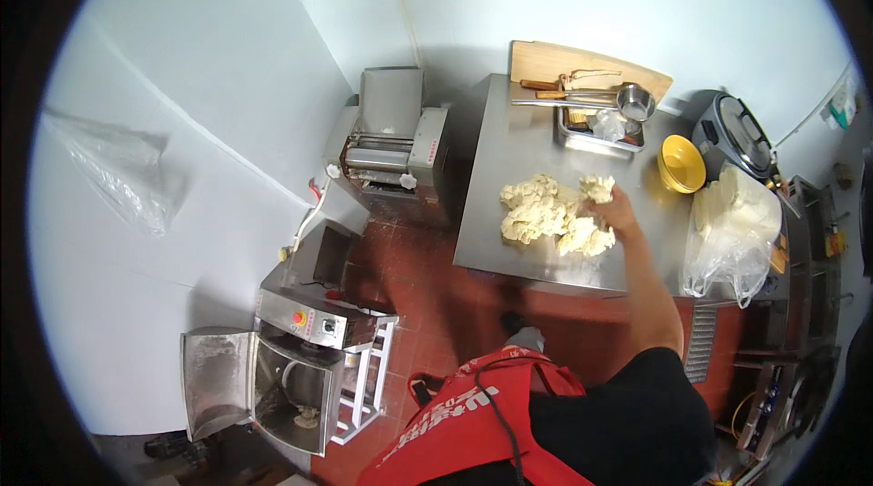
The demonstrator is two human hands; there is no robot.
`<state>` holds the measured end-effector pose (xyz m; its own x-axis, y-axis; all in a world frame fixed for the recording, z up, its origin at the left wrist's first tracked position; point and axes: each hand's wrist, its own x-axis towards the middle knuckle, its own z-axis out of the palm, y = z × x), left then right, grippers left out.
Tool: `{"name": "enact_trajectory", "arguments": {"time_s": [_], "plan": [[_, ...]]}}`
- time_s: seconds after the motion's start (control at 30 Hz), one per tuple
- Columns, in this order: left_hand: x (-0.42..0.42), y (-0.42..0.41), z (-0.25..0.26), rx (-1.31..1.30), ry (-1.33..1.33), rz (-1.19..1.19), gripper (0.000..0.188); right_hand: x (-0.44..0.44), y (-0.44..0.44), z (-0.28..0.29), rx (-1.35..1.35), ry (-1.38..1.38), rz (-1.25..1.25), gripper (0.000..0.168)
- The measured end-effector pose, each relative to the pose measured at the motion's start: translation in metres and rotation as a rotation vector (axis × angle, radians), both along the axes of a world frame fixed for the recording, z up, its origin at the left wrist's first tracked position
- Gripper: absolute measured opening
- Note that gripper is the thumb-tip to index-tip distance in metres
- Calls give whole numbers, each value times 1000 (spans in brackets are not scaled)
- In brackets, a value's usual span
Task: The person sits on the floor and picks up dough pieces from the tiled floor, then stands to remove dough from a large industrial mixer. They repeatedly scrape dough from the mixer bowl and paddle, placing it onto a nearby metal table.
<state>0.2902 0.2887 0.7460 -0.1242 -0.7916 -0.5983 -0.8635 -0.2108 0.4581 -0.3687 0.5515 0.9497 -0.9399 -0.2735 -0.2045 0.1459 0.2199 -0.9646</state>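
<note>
Before me on the steel table (505, 145) lies a rough, crumbly heap of pale dough (535, 210), with another lump (585, 238) at its near right side. My right hand (616, 213) reaches over the heap's right edge and holds a piece of dough (597, 189) at its fingertips, slightly above the lump. My left hand is out of view.
Right of the dough stand a yellow bowl (682, 164), a plastic bag (733, 240) and a large cooker (736, 131). Behind are a metal tray (600, 144) and a wooden board (586, 63) with a saucepan. A dough roller machine (382, 152) and an open mixer (300, 390) holding some dough stand left.
</note>
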Motion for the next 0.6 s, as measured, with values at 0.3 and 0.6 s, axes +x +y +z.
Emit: {"name": "enact_trajectory", "arguments": {"time_s": [0.3, 0.6], "plan": [[-68, 23, 109, -33, -52, 270, 25, -188, -51, -101, 1062, 491, 422, 50], [-10, 63, 87, -214, -47, 393, 19, -219, -88, -175, 1086, -24, 714, 90]]}}
